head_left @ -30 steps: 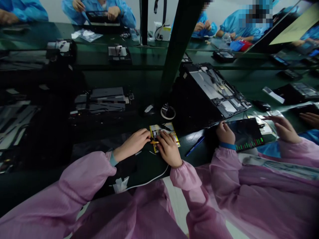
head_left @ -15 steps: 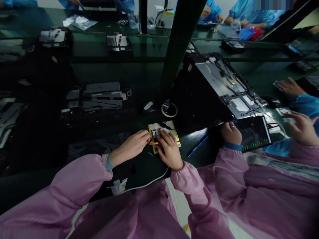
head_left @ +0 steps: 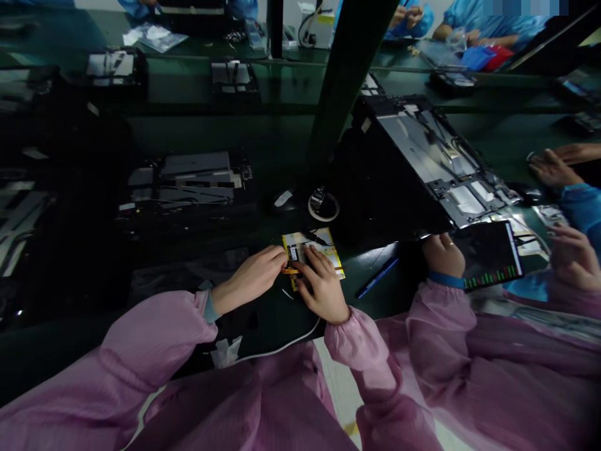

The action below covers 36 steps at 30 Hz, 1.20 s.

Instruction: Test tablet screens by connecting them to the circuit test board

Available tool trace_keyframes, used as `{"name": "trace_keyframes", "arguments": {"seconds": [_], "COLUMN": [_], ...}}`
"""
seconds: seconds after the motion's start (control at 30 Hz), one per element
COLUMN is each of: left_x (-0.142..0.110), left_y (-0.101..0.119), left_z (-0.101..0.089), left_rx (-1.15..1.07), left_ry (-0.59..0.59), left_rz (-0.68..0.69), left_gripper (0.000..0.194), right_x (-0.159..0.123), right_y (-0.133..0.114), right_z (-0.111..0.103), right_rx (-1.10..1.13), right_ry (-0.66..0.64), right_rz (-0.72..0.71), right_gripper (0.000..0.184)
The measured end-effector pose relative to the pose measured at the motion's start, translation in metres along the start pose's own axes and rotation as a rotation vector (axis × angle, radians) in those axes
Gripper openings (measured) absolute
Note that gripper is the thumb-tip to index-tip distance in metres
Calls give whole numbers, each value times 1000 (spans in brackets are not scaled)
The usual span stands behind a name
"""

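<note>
A small flat pack wrapped in yellow tape (head_left: 323, 247) lies on the dark green bench in front of me. My left hand (head_left: 253, 275) is curled at its left edge, fingertips pinched on a thin orange strip (head_left: 290, 270) that sticks out from the pack. My right hand (head_left: 322, 285) presses down on the pack's near half, fingers bent over it. Both sleeves are pink.
A tape roll (head_left: 323, 204) lies just beyond the pack, a blue pen (head_left: 377, 277) to its right. A tilted open device chassis (head_left: 436, 163) stands at right. A neighbour in pink holds a tablet (head_left: 491, 257). A dark post (head_left: 345, 75) rises ahead. Stacked parts (head_left: 188, 181) sit left.
My hands stay on the pack, barely shifted. The view has dipped slightly. The neighbour's right hand has pulled back to the right, away from the tablet.
</note>
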<state>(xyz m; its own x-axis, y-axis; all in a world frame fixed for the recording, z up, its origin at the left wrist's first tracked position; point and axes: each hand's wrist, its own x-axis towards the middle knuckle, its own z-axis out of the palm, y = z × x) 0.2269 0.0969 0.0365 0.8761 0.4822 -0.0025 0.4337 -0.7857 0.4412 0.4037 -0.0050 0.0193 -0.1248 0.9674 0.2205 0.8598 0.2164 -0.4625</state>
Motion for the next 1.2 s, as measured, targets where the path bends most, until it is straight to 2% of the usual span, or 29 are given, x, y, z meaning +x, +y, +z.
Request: {"name": "trace_keyframes", "arguments": {"seconds": [0.2, 0.43, 0.57, 0.67, 0.73, 0.8, 0.9, 0.97, 1.07, 1.13, 1.2], "left_x": [1, 1, -4, -11, -16, -21, -24, -24, -23, -22, -21], "left_y": [1, -1, 2, 10, 15, 19, 22, 22, 21, 21, 21], "left_z": [1, 2, -4, -9, -8, -5, 0, 1, -3, -6, -9], "left_rx": [-52, -25, -57, -7, 94, 180, 196, 81, -269, -482, -587], "left_ry": [27, 42, 200, 279, 229, 157, 72, 11, -56, -53, -24], "left_rz": [-21, -9, 26, 78, 139, 179, 135, 84, 82, 89, 74], "left_gripper": [20, 19, 11, 16, 20, 22, 18, 16, 13, 13, 17], "right_x": [-1, 3, -3, -15, -26, -37, -46, -47, -45, -44, -42], "right_y": [1, -8, -2, 4, 8, 12, 16, 19, 21, 21, 21], "right_z": [-1, 3, -4, -19, -29, -34, -32, -27, -23, -24, -26], "right_rx": [-8, -144, -144, -182, -248, -317, -389, -382, -242, -113, 26], "right_ry": [-28, -41, 12, 163, 253, 278, 247, 226, 209, 224, 253], "right_rz": [-15, -40, -86, 26, 166, 262, 280, 273, 302, 332, 367], "right_gripper": [36, 31, 36, 37, 35, 32, 28, 26, 23, 20, 19]}}
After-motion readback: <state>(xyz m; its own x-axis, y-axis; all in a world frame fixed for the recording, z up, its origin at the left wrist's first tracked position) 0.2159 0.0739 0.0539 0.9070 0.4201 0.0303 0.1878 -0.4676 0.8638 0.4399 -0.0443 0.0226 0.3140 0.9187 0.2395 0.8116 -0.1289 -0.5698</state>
